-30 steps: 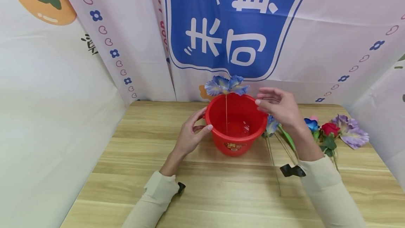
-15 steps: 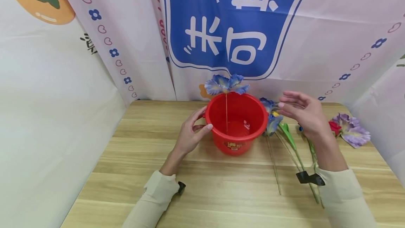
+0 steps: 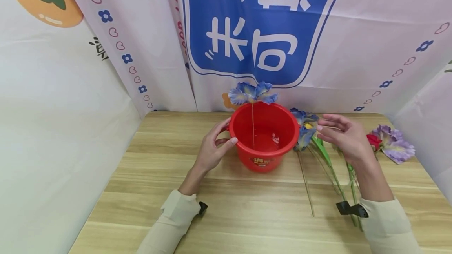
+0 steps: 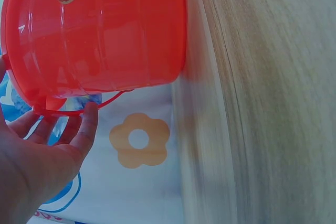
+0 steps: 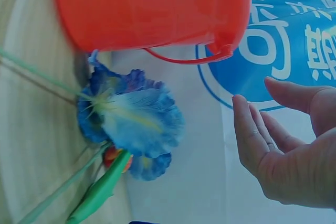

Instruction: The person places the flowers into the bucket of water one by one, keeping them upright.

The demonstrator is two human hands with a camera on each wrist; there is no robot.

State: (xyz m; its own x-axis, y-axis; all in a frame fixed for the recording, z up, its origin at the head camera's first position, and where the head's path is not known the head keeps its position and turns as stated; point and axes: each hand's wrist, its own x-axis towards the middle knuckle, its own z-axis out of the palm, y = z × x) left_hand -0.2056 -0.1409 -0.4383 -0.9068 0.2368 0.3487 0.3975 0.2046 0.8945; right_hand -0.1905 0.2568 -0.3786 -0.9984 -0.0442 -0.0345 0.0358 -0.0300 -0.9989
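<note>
A red plastic bucket (image 3: 260, 164) stands on the wooden table with one blue iris (image 3: 243, 94) upright in it, its thin stem reaching down inside. My left hand (image 3: 211, 152) holds the bucket's left side, thumb at the rim. In the left wrist view, its fingers (image 4: 86, 127) lie beside the bucket's thin red handle (image 4: 113, 98). My right hand (image 3: 347, 138) hovers right of the bucket, fingers loosely bent and holding nothing. Just left of it lie more blue irises (image 3: 304, 138), their stems pointing toward me; the right wrist view shows one large blue bloom (image 5: 136, 119).
On the table (image 3: 247, 214) at right lie a green leafy stem (image 3: 323, 152), a red rose (image 3: 373, 141) and a purple flower (image 3: 395, 146), partly behind the right arm. A printed cloth (image 3: 353, 58) hangs along the table's back edge.
My right hand has moved from the bucket's right rim away to the right and slightly down, over the lying flowers. The left hand and bucket have stayed in place.
</note>
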